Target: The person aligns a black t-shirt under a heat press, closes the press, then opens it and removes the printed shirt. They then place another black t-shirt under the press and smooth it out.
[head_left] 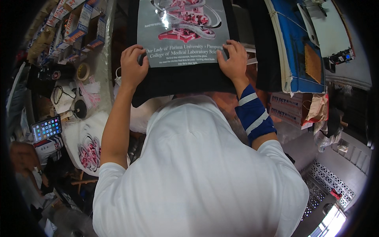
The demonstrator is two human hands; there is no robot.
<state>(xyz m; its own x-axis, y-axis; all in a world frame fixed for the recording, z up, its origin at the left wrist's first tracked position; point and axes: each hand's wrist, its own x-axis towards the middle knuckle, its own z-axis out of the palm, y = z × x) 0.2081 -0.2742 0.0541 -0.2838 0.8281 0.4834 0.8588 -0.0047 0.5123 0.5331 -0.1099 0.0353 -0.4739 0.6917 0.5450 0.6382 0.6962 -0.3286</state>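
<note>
A glossy, clear-looking printed film sheet (185, 43) with a pink-and-white drawing and pale lettering lies over a black cloth (185, 79), which looks like a shirt. At the sheet's lower left corner, my left hand (134, 65) has its fingers curled and its thumb on the edge. My right hand (235, 61) takes hold of the lower right corner in the same way, thumb on the film. A blue sleeve with pale stripes (254, 112) covers my right forearm. The upper end of the sheet is cut off by the picture's edge.
Several cardboard boxes (79, 23) stand at the far left. Nearer are a tape roll (83, 71), a lit phone (46, 128) and a printed white sheet (89, 146). Another person's arm (23, 158) shows at left. On the right are a blue-topped press (294, 43) and a carton (286, 108).
</note>
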